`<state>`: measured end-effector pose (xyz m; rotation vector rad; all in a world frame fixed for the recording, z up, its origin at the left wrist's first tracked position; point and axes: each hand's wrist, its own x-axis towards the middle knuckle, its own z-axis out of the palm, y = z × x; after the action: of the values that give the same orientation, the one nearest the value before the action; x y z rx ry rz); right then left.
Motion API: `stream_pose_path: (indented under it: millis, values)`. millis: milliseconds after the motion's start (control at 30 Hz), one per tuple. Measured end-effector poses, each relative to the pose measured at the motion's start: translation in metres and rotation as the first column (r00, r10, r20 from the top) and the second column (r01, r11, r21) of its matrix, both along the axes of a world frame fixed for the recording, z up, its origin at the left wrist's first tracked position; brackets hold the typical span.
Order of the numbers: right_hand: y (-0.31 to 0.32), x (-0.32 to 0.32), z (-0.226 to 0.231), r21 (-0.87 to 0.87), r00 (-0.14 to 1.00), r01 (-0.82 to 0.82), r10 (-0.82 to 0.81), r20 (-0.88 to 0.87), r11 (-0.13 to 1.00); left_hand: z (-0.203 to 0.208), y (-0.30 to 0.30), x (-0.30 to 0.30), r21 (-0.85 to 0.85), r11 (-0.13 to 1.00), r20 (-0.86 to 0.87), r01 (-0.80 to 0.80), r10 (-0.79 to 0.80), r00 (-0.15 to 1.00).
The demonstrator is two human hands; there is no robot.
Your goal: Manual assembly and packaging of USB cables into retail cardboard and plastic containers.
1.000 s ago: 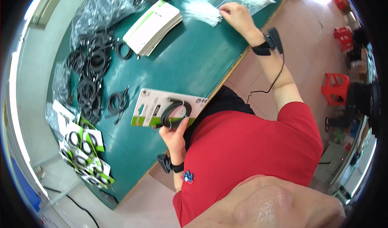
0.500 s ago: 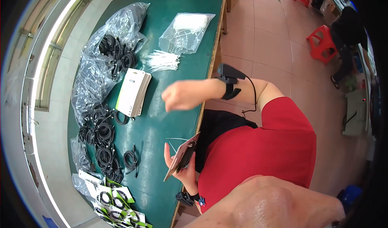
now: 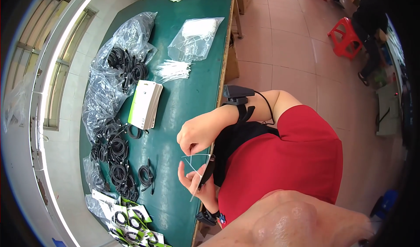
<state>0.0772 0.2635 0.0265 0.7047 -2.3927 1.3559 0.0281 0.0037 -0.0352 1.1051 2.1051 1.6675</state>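
My left hand (image 3: 189, 182), close to the table's edge, grips a thin card seen nearly edge-on with a coiled black cable (image 3: 208, 172) against it. Its index finger is stretched out, away from the card. White cable ties (image 3: 193, 168) stick out from the card and coil, crossing in front of them. Just above, my right hand (image 3: 199, 132) has its fingers curled and pinches the end of a white cable tie. The side of the card facing my body is mostly hidden.
On the green table (image 3: 170, 207) lie a stack of white cards (image 3: 146, 104), loose cable ties (image 3: 174, 70), a bag of ties (image 3: 194, 39), coiled black cables (image 3: 118, 146), plastic wrapping (image 3: 105, 96) and carded cables (image 3: 131, 223). A red stool (image 3: 344, 39) and a person (image 3: 369, 23) are far right.
My right hand has come down towards my left hand and now pinches a cable tie. The card in my left hand has turned more edge-on.
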Motion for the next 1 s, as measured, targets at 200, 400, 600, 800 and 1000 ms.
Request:
stream_pose_path:
  millis: [200,400,600,800,1000]
  values:
    - [-0.014,0.006,0.011,-0.1,0.998,-0.049,0.053,0.039,0.994,0.001,0.012,-0.001,0.028,0.997,-0.195,0.078,-0.071,0.978]
    - [-0.011,0.018,0.007,-0.456,0.928,0.01,0.162,0.337,0.89,0.007,0.02,0.006,0.062,0.991,-0.249,0.123,-0.104,0.963]
    - [-0.014,0.028,-0.015,-0.695,0.855,0.066,0.319,0.409,0.716,-0.002,0.03,0.003,0.049,0.962,-0.376,0.267,-0.23,0.898]
    - [-0.011,0.019,-0.026,-0.606,0.937,0.086,0.142,0.319,0.791,-0.009,0.033,0.007,0.15,0.96,-0.324,0.238,-0.18,0.929]
    - [0.005,0.028,-0.006,-0.595,0.859,0.481,-0.211,0.466,0.644,0.018,0.038,0.006,0.075,0.978,-0.39,0.196,-0.152,0.908]
